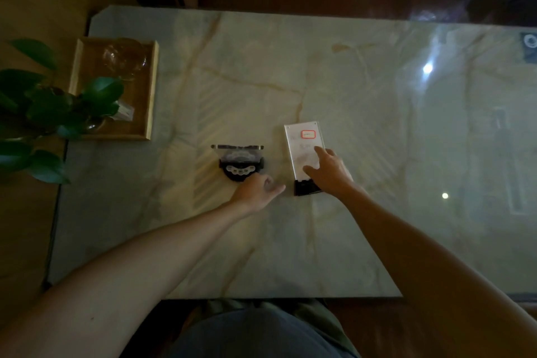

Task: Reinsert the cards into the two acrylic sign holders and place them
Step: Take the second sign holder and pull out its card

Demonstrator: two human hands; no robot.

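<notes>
Two acrylic sign holders are seen on the marble table (348, 241)
The upright holder (237, 158) is gripped by the left hand (255, 189); the flat holder (303, 148) is pressed by the right hand (329, 170), fingers spread

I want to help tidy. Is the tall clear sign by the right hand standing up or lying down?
Lying down. The tall sign holder lies flat on the table, face up, black base toward the person; the right hand rests on it.

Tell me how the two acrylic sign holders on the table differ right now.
The left sign holder shows a dark card with a row of pale dots; the right sign holder shows a white card with a red-outlined box. The left one looks short and wide, the right one tall and narrow. The left hand touches the left holder's base; the right hand lies on the right holder's face. Both have black bases.
</notes>
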